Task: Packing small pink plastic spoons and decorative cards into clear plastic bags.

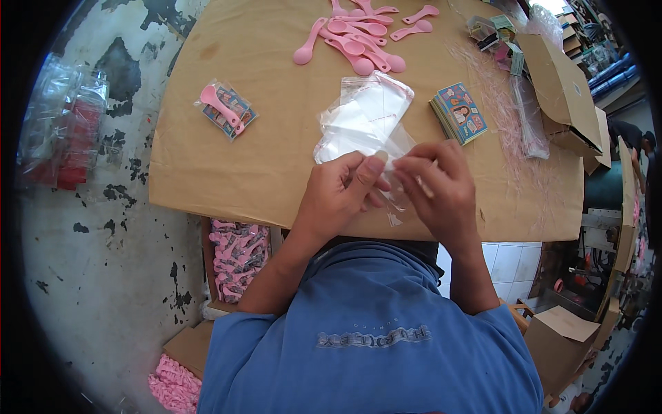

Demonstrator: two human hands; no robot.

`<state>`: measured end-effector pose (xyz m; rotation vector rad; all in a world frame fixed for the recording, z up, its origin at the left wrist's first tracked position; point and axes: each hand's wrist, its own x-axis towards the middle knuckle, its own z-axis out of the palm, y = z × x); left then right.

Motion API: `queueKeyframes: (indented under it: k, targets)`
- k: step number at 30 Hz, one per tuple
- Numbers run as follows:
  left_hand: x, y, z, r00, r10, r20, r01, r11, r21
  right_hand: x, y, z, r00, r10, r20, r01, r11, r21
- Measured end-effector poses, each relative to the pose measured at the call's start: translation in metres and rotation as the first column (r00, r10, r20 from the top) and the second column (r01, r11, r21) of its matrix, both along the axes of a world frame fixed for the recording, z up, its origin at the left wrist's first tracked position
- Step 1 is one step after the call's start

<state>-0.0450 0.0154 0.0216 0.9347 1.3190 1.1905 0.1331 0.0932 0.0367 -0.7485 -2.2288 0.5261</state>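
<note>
Blue shirt (365,297) below our half-closed left hand (341,190) and right hand (441,190), we pinch clear film (398,143) with both, best done lightly.

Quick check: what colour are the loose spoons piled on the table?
The piled spoons are pink, best seen in the head view.

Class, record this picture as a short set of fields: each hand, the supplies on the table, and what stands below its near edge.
Left hand: pinching a thin clear bag, thumb uppermost
Right hand: fingertips pinching the same bag
Just beyond hands: loose pile of clear bags
Far side: heap of pink spoons
Right of pile: stack of printed cards
Left of pile: packet showing a spoon over a blue card
Below, left: cardboard box full of pink items
</note>
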Motion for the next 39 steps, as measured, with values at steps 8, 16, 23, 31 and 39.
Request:
queueKeyframes:
  k: [8,16,23,31,39]
  targets:
    - [-0.011,0.0,-0.009,0.855,0.071,0.514,-0.078,0.997,-0.008,0.025,0.028,0.006,0.996,-0.069,-0.049,0.062,0.988,-0.143]
    - [-0.009,-0.002,-0.02,0.743,0.214,0.634,-0.256,0.966,-0.026,0.062,0.085,-0.021,0.82,-0.529,0.221,0.568,0.801,-0.19]
    - [-0.009,0.0,-0.021,0.752,0.184,0.633,-0.266,0.963,0.036,0.067,0.1,-0.039,0.835,-0.55,0.018,0.497,0.74,-0.454]
    - [-0.006,0.002,-0.007,0.707,0.198,0.679,-0.302,0.953,0.037,0.074,0.106,-0.044,0.831,-0.556,0.017,0.514,0.755,-0.409]
    - [-0.014,0.003,-0.01,0.666,0.18,0.724,-0.342,0.936,0.082,0.041,0.019,-0.01,0.851,-0.324,-0.413,0.007,0.794,-0.608]
